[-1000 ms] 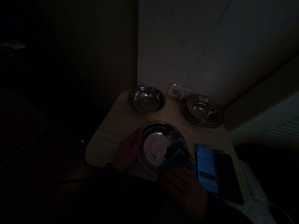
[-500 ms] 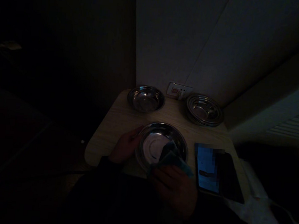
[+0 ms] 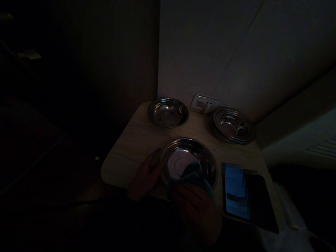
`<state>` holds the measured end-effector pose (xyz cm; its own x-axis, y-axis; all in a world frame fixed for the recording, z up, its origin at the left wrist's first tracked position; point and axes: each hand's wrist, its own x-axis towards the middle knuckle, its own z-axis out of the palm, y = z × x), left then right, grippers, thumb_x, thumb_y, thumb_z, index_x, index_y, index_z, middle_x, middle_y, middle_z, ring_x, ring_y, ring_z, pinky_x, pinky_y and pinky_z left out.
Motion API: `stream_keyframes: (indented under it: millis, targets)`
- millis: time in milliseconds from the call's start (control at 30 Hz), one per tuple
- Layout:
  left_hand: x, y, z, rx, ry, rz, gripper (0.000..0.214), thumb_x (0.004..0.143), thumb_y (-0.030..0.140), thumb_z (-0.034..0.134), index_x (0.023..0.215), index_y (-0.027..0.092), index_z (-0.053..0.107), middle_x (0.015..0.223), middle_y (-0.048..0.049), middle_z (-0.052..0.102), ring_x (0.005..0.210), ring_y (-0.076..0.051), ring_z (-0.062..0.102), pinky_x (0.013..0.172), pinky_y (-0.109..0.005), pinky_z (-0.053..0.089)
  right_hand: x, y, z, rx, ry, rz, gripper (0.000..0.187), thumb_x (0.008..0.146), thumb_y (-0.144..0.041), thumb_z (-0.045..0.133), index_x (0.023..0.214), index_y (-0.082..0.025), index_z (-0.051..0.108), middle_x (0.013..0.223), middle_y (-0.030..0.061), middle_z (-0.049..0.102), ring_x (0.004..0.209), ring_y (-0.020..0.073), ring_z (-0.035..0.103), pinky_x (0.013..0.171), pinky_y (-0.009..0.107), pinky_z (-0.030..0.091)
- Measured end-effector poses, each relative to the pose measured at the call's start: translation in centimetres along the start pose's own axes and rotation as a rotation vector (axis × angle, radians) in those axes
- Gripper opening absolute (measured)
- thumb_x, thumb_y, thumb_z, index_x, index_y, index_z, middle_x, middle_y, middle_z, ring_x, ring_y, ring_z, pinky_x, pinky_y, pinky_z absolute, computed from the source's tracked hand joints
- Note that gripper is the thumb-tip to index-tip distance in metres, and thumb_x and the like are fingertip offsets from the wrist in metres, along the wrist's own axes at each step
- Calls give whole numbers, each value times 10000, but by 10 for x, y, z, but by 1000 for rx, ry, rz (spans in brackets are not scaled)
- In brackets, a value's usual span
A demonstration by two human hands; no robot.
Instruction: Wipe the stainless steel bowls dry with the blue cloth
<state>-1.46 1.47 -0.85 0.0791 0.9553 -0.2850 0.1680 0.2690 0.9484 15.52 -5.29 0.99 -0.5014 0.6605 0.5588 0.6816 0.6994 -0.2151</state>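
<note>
In the dim light a shiny metal bowl [image 3: 179, 162] rests on the small table near its front edge. At its left rim is my left hand [image 3: 146, 177], with the thumb side against the metal and the fingers along the outside. My right hand [image 3: 197, 211] is closed on a bluish-green cloth [image 3: 194, 177], which lies over the bowl's near right side and reaches inside. Part of the bowl's near rim is hidden by the cloth and hand.
Another metal bowl [image 3: 168, 114] stands at the table's back left. A stack of metal bowls [image 3: 233, 127] sits at the back right, beside a wall socket [image 3: 204, 104] with a plug. A lit phone [image 3: 237, 193] lies at the right on the pale wooden table [image 3: 121, 155].
The view has shifted slightly, so everything appears a little further right. Both hands stay at the bowl, and the cloth's folds have changed shape a little in the right hand.
</note>
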Motion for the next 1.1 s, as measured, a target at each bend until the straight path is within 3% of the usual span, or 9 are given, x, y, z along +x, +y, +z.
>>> stream_keyframes:
  millis: [133, 267, 400, 500, 667, 767, 933, 1100]
  targets:
    - [6, -4, 3, -26, 70, 134, 511, 761, 361, 548, 1223, 145, 531, 860, -74, 704, 809, -202, 650, 730, -311, 515, -5, 10, -19, -5, -22, 7, 219, 884, -184, 468, 1027, -134, 626, 1007, 71, 691, 909, 187, 609, 754, 318, 516]
    - [11, -7, 7, -14, 145, 184, 443, 751, 300, 556, 1163, 139, 574, 976, -85, 693, 984, -224, 611, 850, -344, 488, -14, 21, -35, -67, -103, -14, 233, 894, -199, 441, 1010, -147, 636, 996, 76, 694, 897, 197, 610, 735, 339, 506]
    - [11, -8, 14, -24, 209, 200, 407, 763, 259, 528, 1152, 150, 577, 1026, -78, 684, 981, -211, 617, 841, -329, 501, -15, 22, -35, -66, -176, -48, 239, 899, -219, 435, 984, -171, 652, 982, 56, 697, 885, 194, 602, 733, 349, 487]
    - [12, -6, 16, -46, 217, 194, 389, 778, 261, 510, 1145, 155, 583, 1043, -77, 681, 930, -203, 635, 811, -325, 516, -12, 17, -27, -64, -150, -57, 238, 903, -223, 430, 945, -165, 657, 937, 55, 703, 856, 181, 597, 726, 343, 474]
    - [16, -9, 11, -116, 141, 170, 413, 765, 321, 546, 1142, 159, 589, 1024, -75, 690, 921, -207, 639, 791, -316, 518, -3, 4, -9, -74, -76, -50, 208, 897, -164, 446, 909, -147, 652, 901, 45, 703, 832, 170, 587, 715, 321, 459]
    - [17, -12, 7, -138, 76, 113, 493, 762, 377, 551, 1202, 155, 544, 929, -68, 713, 813, -201, 661, 706, -308, 534, 9, -5, 6, -92, -48, -19, 208, 890, -143, 445, 887, -141, 652, 851, 55, 695, 792, 172, 582, 679, 313, 458]
    - [17, -8, 4, -112, 86, 104, 459, 760, 339, 548, 1170, 133, 563, 984, -76, 702, 840, -199, 658, 720, -292, 534, 30, -15, 29, -130, -89, 71, 219, 883, -157, 438, 867, -145, 657, 817, 77, 674, 753, 192, 572, 629, 323, 459]
    - [16, -7, 6, -106, 163, 123, 441, 741, 333, 575, 1138, 141, 590, 1041, -81, 685, 930, -218, 640, 763, -307, 533, 22, -13, 16, -159, -103, 38, 269, 904, -138, 392, 869, -141, 658, 816, 81, 673, 742, 188, 565, 620, 320, 448]
